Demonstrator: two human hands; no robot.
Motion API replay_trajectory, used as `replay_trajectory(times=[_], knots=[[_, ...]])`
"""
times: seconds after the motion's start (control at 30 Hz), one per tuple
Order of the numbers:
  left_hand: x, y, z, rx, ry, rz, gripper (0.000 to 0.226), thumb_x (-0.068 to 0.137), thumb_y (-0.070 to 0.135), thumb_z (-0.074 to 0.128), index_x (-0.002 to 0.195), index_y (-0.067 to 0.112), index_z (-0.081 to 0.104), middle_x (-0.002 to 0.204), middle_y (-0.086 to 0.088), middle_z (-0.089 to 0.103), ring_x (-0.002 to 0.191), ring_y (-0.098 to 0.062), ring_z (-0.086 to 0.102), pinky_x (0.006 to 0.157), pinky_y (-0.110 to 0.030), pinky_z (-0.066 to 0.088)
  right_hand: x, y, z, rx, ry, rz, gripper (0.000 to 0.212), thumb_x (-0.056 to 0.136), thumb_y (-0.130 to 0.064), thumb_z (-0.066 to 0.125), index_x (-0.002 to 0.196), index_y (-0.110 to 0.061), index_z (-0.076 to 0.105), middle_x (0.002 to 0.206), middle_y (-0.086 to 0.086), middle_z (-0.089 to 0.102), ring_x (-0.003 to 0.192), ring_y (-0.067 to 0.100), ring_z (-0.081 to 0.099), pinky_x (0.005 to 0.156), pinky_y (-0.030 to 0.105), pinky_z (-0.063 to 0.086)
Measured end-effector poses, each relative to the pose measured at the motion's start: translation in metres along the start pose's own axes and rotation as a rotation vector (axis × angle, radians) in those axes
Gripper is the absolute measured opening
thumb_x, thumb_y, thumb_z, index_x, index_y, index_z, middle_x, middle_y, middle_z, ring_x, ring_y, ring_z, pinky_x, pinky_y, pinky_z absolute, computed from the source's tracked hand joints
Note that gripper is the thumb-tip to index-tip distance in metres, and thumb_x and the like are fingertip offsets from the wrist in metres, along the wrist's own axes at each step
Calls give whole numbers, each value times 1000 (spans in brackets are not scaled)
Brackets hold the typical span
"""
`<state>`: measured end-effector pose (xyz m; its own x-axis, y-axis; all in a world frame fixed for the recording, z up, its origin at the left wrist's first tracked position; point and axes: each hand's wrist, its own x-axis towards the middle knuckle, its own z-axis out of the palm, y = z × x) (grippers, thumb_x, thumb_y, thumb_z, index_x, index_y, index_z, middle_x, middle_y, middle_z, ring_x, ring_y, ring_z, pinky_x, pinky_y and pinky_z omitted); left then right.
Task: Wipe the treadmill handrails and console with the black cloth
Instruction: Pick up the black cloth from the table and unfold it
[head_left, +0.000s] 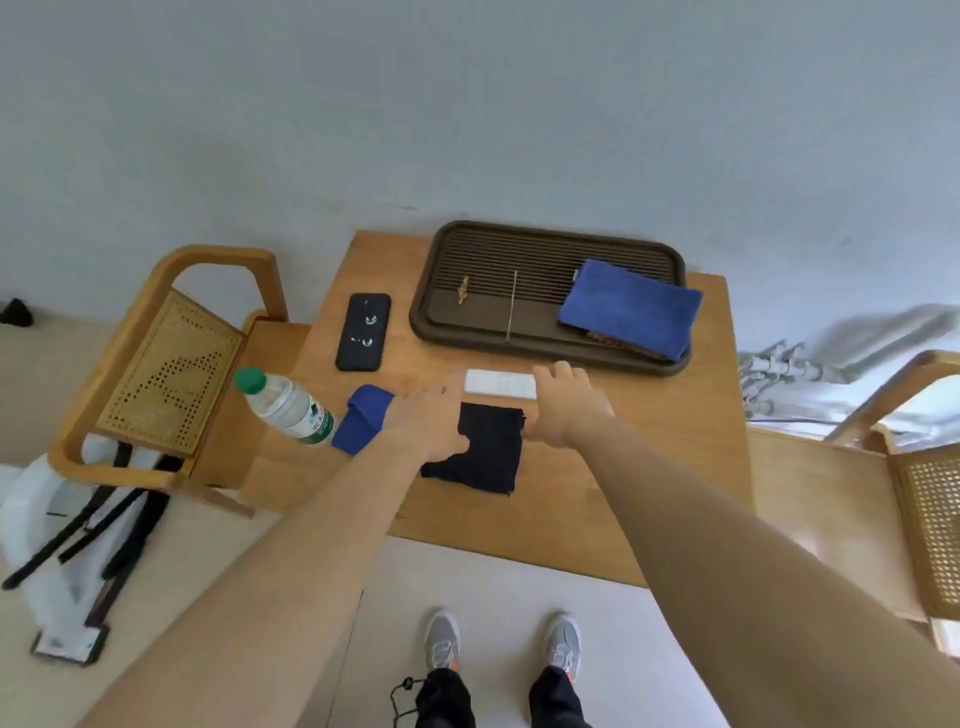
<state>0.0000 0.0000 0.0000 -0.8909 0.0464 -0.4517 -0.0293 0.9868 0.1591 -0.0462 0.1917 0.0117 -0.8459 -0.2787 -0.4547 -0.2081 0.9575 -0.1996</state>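
A folded black cloth (488, 447) lies flat near the middle of a low wooden table (649, 467). My left hand (431, 415) hovers palm down over the cloth's left edge, fingers spread, thumb over the cloth. My right hand (566, 405) is stretched out at the cloth's right edge, fingers apart, partly over a white remote (498, 383). Neither hand grips the cloth. No treadmill is in view.
On the table: a small blue cloth (363, 418), a plastic water bottle (285, 405) lying on its side, a black phone (363, 331), and a dark slatted tray (519, 291) bearing a folded blue towel (628, 309). Cane-backed chairs (171, 364) stand left and right.
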Motion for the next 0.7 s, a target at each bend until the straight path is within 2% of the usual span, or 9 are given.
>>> replay_trajectory(times=[0.1,0.2,0.27,0.37,0.43,0.5,0.53,0.6,0.7], knots=[[13,-4,37,-27,-90,-46,72,87,33,68,149,19,34,144,-6,45,125,-29,48,86,-43,51,12,1,47,107,-104,42,76,78,-41,76,140,-19,39,140,10,42,130,33,39,100,46,46],[24,-11,72,-83,-137,-81,77,90,27,68,154,23,26,159,-6,27,137,-32,38,92,-46,51,22,0,92,202,-174,93,66,91,-37,63,146,-18,33,144,11,39,129,33,42,100,50,47],[31,-15,85,-84,-133,-81,78,91,25,67,155,24,23,160,-6,21,137,-34,37,90,-45,52,28,-1,109,231,-182,95,64,95,-35,56,150,-18,29,146,13,37,130,35,42,102,52,46],[35,-17,99,-73,-69,-69,65,91,18,67,148,23,36,144,-8,38,118,-30,52,74,-38,51,32,-1,127,265,-141,100,67,95,-34,57,152,-18,28,146,12,37,127,36,46,100,50,48],[33,-19,100,-115,-35,-41,43,91,16,66,130,24,51,127,-3,52,104,-25,58,68,-35,47,31,-2,129,350,-102,136,63,93,-29,62,148,-17,35,141,10,44,119,32,53,94,46,52],[29,-21,100,-162,-55,-28,19,91,16,64,106,28,61,110,2,62,93,-21,60,69,-35,50,30,-4,130,481,-68,190,53,91,-22,66,139,-16,45,124,7,58,105,25,60,86,41,55],[26,-22,99,-193,-80,-33,15,91,17,64,98,29,62,103,4,65,89,-19,61,71,-36,53,28,-6,128,542,-59,221,48,90,-18,67,134,-17,48,111,4,63,98,21,61,80,37,55],[21,-24,95,-266,-131,-31,14,89,18,65,92,31,63,96,7,66,87,-17,62,74,-38,57,24,-9,121,665,-43,269,43,88,-11,67,128,-17,51,93,-2,62,86,14,59,70,28,51],[13,-29,84,-416,-167,-29,10,89,22,67,94,30,62,94,8,66,86,-14,62,79,-41,58,11,-23,100,895,0,300,38,86,-7,69,119,-17,54,88,0,59,79,12,58,64,27,50]])
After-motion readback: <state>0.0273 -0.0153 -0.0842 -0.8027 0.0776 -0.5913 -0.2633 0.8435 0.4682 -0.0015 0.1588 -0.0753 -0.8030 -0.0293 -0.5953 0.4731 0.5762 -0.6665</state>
